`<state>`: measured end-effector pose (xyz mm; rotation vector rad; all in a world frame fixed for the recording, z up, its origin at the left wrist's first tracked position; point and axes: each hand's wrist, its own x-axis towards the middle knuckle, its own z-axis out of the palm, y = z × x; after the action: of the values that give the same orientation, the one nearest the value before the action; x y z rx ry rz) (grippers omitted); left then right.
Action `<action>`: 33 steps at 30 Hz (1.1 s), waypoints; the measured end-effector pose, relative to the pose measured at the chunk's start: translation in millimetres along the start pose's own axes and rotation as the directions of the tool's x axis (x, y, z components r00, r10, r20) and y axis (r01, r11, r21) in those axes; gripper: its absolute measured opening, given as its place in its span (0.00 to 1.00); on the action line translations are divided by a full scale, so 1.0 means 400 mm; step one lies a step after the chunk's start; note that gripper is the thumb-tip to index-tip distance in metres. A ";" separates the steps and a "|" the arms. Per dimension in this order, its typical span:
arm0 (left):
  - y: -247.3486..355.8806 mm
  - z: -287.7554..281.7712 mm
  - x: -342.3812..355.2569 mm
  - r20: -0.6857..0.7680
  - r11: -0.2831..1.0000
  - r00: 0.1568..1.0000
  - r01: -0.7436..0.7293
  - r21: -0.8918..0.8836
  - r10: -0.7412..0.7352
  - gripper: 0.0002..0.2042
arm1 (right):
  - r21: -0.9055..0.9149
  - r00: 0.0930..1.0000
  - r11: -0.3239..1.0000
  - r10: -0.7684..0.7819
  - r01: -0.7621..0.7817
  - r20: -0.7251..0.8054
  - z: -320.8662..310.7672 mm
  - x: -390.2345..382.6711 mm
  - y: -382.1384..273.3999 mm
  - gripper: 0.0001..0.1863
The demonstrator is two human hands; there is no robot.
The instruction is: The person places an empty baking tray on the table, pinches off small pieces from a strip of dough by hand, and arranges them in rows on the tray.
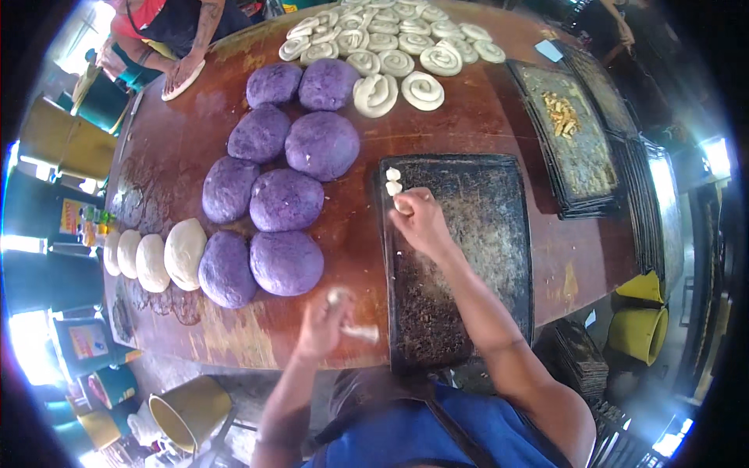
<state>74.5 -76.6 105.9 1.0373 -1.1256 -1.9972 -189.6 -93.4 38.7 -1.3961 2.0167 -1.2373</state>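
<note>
My left hand (321,326), smeared by motion, is over the table's near edge. It is closed around a strip of white dough (360,334), which sticks out of the fist. Reaching over the dark, worn baking tray (460,312), my right hand (424,226) pinches a small piece of white dough (402,206) at the tray's left side. Just beyond those fingers, two small dough pieces (393,181) sit close together in the tray's far left corner. Part of the tray is hidden under my right forearm.
Several large purple dough balls (287,263) and white dough lumps (185,253) lie to the left. Coiled white dough (423,91) covers the far side. Stacked trays (601,168) stand at right. A co-worker's hands (183,69) press dough at far left. Yellow buckets (638,334) are below.
</note>
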 end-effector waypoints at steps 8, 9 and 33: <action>-0.050 -0.051 0.022 -0.394 0.929 0.901 0.028 -0.370 -0.184 0.12 | -0.124 0.998 0.992 -0.029 0.036 0.056 -0.018 0.018 -0.036 0.29; -0.056 -0.043 0.013 -0.314 0.991 0.948 0.014 -0.134 -0.056 0.16 | -0.067 0.992 0.995 0.080 -0.074 0.093 -0.056 -0.022 -0.142 0.33; 0.084 -0.034 0.003 0.312 0.791 0.764 -0.609 0.061 0.565 0.08 | 0.313 0.983 0.950 -0.039 -0.020 0.181 -0.114 -0.288 -0.271 0.13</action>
<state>89.8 -97.9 130.8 0.3786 -1.5555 -1.5728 -114.3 17.2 135.0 -1.3125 1.6083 -1.3112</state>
